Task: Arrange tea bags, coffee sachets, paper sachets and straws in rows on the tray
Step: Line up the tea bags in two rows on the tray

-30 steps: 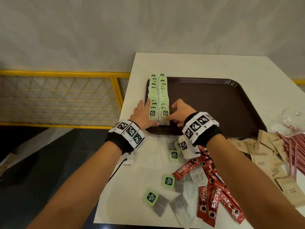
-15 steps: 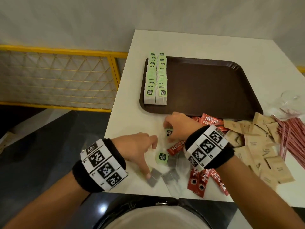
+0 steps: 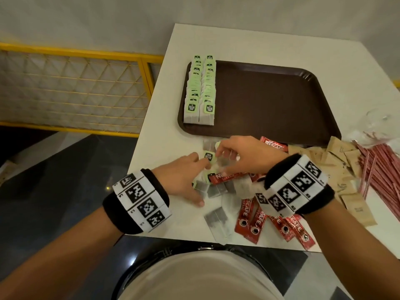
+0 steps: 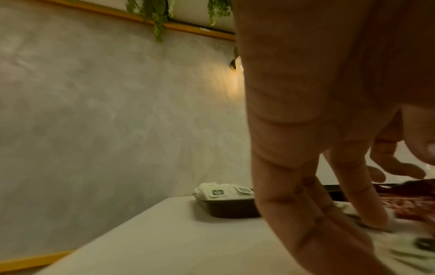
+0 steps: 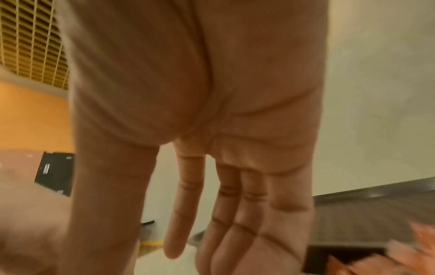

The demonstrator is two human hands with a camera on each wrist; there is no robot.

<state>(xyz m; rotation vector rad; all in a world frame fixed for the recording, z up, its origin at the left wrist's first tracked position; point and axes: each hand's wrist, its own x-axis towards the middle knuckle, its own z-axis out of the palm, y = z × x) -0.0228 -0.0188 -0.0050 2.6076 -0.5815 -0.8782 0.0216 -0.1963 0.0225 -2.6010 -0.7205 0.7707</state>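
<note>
lying between both hands point(image 3: 181, 178): tea bag point(image 3: 208, 156)

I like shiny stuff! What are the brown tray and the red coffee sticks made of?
The brown tray looks like hard plastic with a dull, slightly textured finish; its moulded rim is rounded and it barely gleams. The red coffee sticks look like glossy foil or plastic film, since light glints off their printed wrappers. Neither can be told for sure.
</note>
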